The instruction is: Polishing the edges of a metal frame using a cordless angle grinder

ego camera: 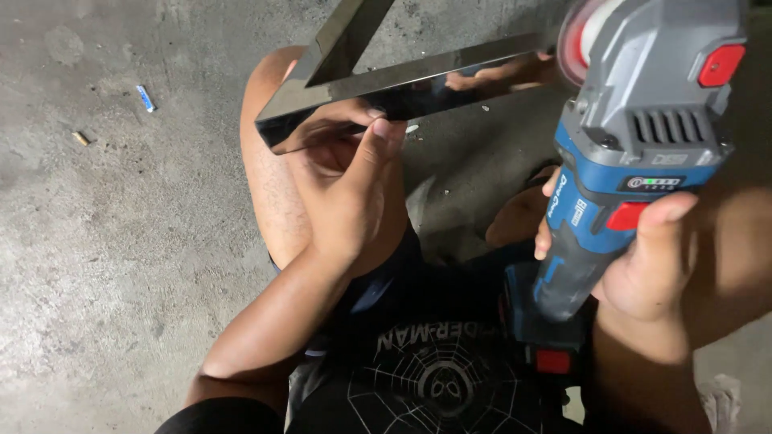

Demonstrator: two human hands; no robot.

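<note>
Grinder at a mirror-bright steel frame over grey concrete floor.
Left hand fingers clasp the polished steel frame centre-far; right hand fingers wrap the blue cordless angle grinder; litter far left.

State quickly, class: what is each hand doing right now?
Left hand: closed on the shiny metal frame, steadying it.
Right hand: closed around the blue and grey grinder.

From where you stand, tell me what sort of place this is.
Probably a rough metal workshop floor. The right hand holds a blue-and-grey cordless angle grinder, the left hand steadies a polished square metal frame, and the ground is bare stained concrete.
</note>
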